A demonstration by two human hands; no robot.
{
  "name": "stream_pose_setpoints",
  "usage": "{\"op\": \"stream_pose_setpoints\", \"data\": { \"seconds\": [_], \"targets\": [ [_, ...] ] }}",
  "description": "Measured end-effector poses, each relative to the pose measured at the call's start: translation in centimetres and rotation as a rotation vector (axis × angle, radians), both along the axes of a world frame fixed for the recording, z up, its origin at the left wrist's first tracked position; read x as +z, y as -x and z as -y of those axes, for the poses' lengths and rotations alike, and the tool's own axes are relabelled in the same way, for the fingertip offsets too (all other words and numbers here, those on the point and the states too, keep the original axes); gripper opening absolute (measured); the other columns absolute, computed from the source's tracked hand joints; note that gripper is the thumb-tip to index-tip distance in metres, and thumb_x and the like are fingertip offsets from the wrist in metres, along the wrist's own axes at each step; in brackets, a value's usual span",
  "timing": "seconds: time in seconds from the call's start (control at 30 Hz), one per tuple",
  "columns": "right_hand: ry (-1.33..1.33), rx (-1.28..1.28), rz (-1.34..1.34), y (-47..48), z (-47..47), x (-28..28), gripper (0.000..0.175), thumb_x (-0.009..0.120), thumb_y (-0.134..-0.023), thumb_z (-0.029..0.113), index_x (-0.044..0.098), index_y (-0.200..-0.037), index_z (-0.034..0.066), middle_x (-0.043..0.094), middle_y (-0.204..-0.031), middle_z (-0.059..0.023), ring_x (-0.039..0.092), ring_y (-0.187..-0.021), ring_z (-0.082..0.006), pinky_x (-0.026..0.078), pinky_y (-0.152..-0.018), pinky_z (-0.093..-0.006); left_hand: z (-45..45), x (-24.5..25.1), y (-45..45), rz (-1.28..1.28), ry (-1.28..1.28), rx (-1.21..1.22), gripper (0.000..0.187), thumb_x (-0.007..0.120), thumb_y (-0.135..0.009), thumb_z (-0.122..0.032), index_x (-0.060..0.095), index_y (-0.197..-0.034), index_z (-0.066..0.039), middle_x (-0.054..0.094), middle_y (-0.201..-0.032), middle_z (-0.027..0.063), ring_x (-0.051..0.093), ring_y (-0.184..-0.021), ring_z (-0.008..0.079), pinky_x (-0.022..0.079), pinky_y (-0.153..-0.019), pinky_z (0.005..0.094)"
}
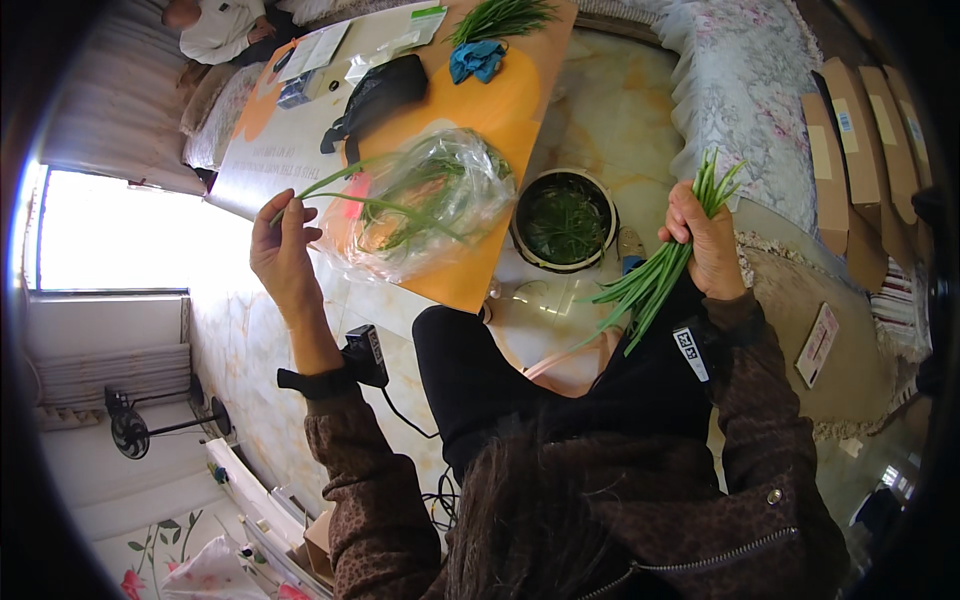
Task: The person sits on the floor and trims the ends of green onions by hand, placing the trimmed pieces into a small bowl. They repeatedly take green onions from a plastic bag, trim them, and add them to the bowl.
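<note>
A bunch of long green chives (660, 277) is gripped in my right hand (705, 240), the leaves hanging down to the left over my knee. Between the thumb and fingers of my left hand (285, 247) are pinched a few thin green stalks (322, 184), which stretch right across a clear plastic bag (480, 161). That bag lies on the orange and white table and has more loose greens (420, 217) in it. On the floor between my hands stands a round bucket (616, 225) with dark insides and green leaves (566, 217) in it.
On the table (517, 112) lie a black bag (390, 86), a crumpled blue cloth (478, 61) and another pile of chives (502, 19). A seated person (225, 34) is beyond its far left corner. Cardboard boxes (855, 142) stand at the right, near a covered sofa (742, 97).
</note>
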State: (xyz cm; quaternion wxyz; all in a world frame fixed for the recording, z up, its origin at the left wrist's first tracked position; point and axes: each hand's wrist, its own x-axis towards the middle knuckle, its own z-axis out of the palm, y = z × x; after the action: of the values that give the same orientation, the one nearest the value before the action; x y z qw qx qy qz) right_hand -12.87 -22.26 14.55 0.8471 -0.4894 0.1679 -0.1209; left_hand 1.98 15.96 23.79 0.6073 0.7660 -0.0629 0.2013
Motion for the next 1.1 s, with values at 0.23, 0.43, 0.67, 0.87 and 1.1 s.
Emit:
{"op": "stream_pose_setpoints", "data": {
  "seconds": [0.23, 0.43, 0.67, 0.87, 1.1],
  "targets": [
    [0.085, 0.015, -0.033, 1.6, 0.3, 1.5, 0.015, 0.066, -0.085, 0.017, 0.058, -0.088, 0.0053, 0.052, -0.066, 0.0025, 0.046, -0.053, -0.0047, 0.047, -0.054, -0.0235, 7.6, -0.6, 2.6, 0.060, 0.017, -0.273, 0.023, 0.061, -0.085, -0.005, 0.056, -0.107, -0.001, 0.061, -0.087, 0.0048, 0.058, -0.065, 0.0089, 0.042, -0.055, 0.0176],
    [0.292, 0.210, -0.046, 1.7, -0.3, 2.8, 0.015, 0.061, -0.086, 0.014, 0.063, -0.094, 0.0013, 0.060, -0.074, -0.0022, 0.050, -0.057, -0.0043, 0.045, -0.053, -0.0200, 13.2, -4.4, 4.2, -0.171, 0.027, -0.480, 0.012, 0.063, -0.084, -0.006, 0.062, -0.095, -0.004, 0.063, -0.077, 0.0003, 0.057, -0.064, 0.0055, 0.040, -0.052, 0.0177],
    [0.368, 0.318, -0.065, -0.5, -2.3, 2.8, 0.017, 0.066, -0.084, 0.012, 0.065, -0.097, 0.0015, 0.059, -0.073, 0.0020, 0.053, -0.058, -0.0039, 0.044, -0.052, -0.0179, 15.2, -7.0, 5.4, -0.448, 0.024, -0.586, 0.019, 0.060, -0.087, -0.012, 0.065, -0.104, -0.005, 0.061, -0.073, -0.0003, 0.053, -0.059, 0.0041, 0.038, -0.051, 0.0172],
    [0.406, 0.343, -0.080, -1.9, -4.3, 1.2, 0.016, 0.069, -0.082, 0.011, 0.065, -0.095, 0.0026, 0.060, -0.072, 0.0027, 0.052, -0.058, -0.0037, 0.042, -0.052, -0.0179, 16.3, -7.7, 6.1, -0.458, 0.011, -0.661, 0.021, 0.058, -0.088, -0.015, 0.064, -0.104, -0.004, 0.058, -0.069, -0.0011, 0.050, -0.056, 0.0038, 0.038, -0.049, 0.0171],
    [0.306, 0.391, -0.136, -1.7, -4.9, 0.6, 0.015, 0.068, -0.082, 0.012, 0.063, -0.091, 0.0016, 0.061, -0.073, -0.0002, 0.052, -0.057, -0.0043, 0.043, -0.051, -0.0185, 16.8, -8.5, 6.1, -0.571, 0.138, -0.667, 0.024, 0.053, -0.092, -0.019, 0.063, -0.105, -0.001, 0.060, -0.076, 0.0005, 0.050, -0.054, 0.0042, 0.038, -0.045, 0.0176]
  ]
}}
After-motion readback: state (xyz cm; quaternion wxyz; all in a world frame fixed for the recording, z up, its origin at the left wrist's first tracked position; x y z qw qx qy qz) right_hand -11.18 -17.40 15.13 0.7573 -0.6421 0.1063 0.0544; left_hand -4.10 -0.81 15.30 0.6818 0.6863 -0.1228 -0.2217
